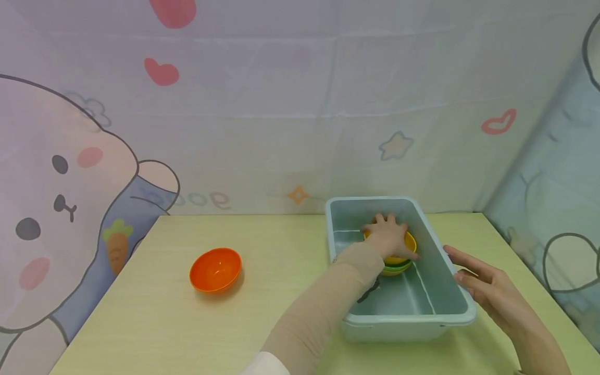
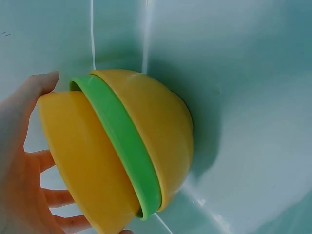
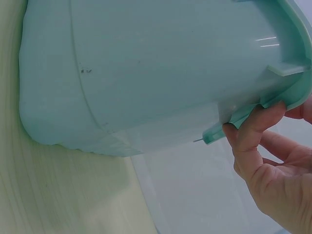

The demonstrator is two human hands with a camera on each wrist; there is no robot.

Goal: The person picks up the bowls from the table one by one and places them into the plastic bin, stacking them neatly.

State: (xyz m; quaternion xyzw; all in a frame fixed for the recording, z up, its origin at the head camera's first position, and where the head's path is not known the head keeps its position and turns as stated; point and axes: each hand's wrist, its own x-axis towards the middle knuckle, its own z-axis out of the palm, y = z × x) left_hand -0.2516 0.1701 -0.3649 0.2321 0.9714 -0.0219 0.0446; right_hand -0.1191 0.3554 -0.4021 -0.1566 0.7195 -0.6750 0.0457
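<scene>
A light blue-green plastic bin (image 1: 408, 321) stands on the table, with a stack of bowls inside it. The top yellow bowl (image 2: 83, 151) tilts away from a green bowl (image 2: 127, 141), which sits in another yellow bowl (image 2: 158, 131). My left hand (image 1: 386, 237) reaches into the bin over the stack. Its fingers are spread across the top bowl, the thumb close to the rim; that bowl partly hides the fingers. At the bin's right side, my right hand (image 1: 492, 286) holds the rim between thumb and fingers (image 3: 253, 129). An orange bowl (image 1: 215, 271) sits upright on the table, left of the bin.
The pale wooden table (image 1: 154, 312) meets a printed cloth backdrop (image 1: 262, 130) at its far edge. Another cloth (image 1: 558, 198) hangs along the right side. A small dark shape (image 1: 369, 291) shows in the bin beside the left forearm.
</scene>
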